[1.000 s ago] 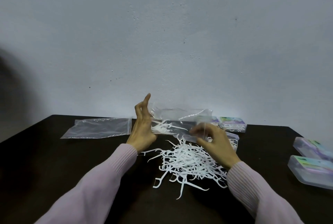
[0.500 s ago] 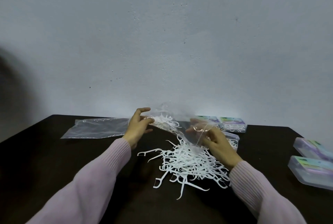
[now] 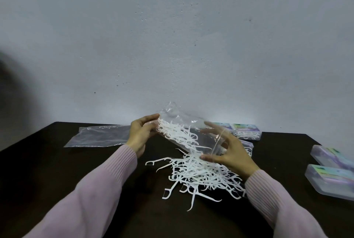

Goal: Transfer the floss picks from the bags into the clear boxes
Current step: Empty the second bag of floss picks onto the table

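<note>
Head: hands (image 3: 183,142) tilt crinkled bag (image 3: 183,123) (clear plastic).

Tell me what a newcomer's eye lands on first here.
First, the tangle of white floss picks heaped on the dark table at centre. Just above it, the left hand and right hand hold a tilted clear bag with more picks sliding toward its lower, open end. An empty bag lies flat at left; clear boxes sit at the right edge.

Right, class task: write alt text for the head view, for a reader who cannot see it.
Two hands tilt a clear bag, spilling white floss picks onto a pile on a dark table. An empty bag lies left; clear boxes sit right.
</note>
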Available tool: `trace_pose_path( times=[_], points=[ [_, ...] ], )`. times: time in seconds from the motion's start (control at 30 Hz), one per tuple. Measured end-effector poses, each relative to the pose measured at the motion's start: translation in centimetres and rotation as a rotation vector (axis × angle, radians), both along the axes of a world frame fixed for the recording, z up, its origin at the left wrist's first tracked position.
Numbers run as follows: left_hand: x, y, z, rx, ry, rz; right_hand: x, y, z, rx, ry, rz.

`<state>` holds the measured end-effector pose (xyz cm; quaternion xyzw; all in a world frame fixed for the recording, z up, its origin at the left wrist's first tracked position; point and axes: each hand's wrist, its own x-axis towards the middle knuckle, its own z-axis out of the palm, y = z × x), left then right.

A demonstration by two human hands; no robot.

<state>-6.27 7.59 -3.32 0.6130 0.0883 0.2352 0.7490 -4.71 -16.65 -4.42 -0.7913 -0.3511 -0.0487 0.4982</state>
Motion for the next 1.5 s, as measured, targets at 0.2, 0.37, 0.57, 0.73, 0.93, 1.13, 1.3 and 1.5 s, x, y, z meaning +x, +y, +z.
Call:
trace_pose_path(
  times=[0.2, 0.37, 0.57, 0.73, 0.93, 1.13, 1.3, 1.5],
  points=[
    [0.0, 0.4, 0.6, -0.369, -0.113, -0.090, -0.2, 0.2, 0.1, -0.032, -0.102, -0.054],
    [-0.2, 0.0, -0.1, -0.503, 0.110, -0.314, -0.1, 0.4, 0.2, -0.076, -0.158, -0.053],
    [-0.7, -1.2, -0.4, -0.402, 0.167, -0.504, -0.1, 0.3, 0.1, -0.100, -0.167, -0.076],
    [-0.3, -1.6, -0.6, -0.289, 0.088, -0.495, 0.0, 0.5, -0.4, -0.138, -0.072, -0.043],
    [-0.2, -1.8, -1.0, -0.184, 0.107, -0.479, 0.2, 0.6, -0.7, -0.251, -0.130, -0.069],
    [-0.2, -2.1, -1.4, -0.174, 0.089, -0.465, 0.7, 0.6, -1.0, -0.207, -0.125, -0.104],
    [0.0, -1.7, -1.4, -0.143, 0.054, -0.339, 0.9, 0.5, -1.1, -0.205, -0.137, -0.147],
    [0.2, -0.3, -1.2, -0.168, 0.006, -0.273, 0.8, 0.4, -0.9, -0.195, -0.111, -0.157]
  ],
)
